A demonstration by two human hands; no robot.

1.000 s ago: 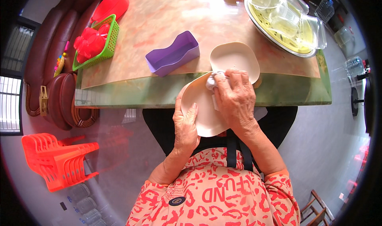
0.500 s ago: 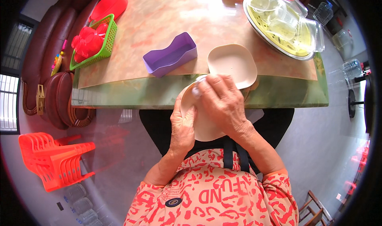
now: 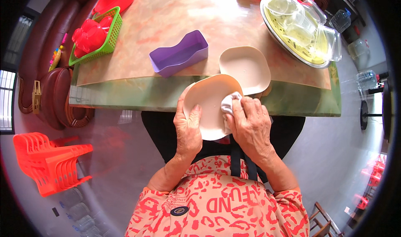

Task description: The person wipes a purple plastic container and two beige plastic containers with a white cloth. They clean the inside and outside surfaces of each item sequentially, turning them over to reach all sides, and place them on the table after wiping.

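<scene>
My left hand (image 3: 189,126) grips the left side of a cream, rounded-square dish (image 3: 211,105), its thumb lying inside and the fingers hidden behind. The dish is tilted over my lap at the table's near edge. In my right hand (image 3: 252,126) is a bunched white cloth (image 3: 231,102), pressed against the right rim of that dish. A second cream dish (image 3: 245,68) of the same shape rests on the table just beyond, close to my right hand. To its left sits a purple open box (image 3: 179,55) with a wavy cut-out side.
A green basket (image 3: 109,40) of red plastic pieces and a red basin (image 3: 115,0) stand far left on the table (image 3: 142,93). At the far right, a metal basin (image 3: 288,53) with a yellow strainer holds clear containers. Stacked red chairs (image 3: 50,162) stand on the floor, left.
My right hand with the cloth has moved from the dish's upper edge to its right rim. The dish has turned, so more of its inside shows.
</scene>
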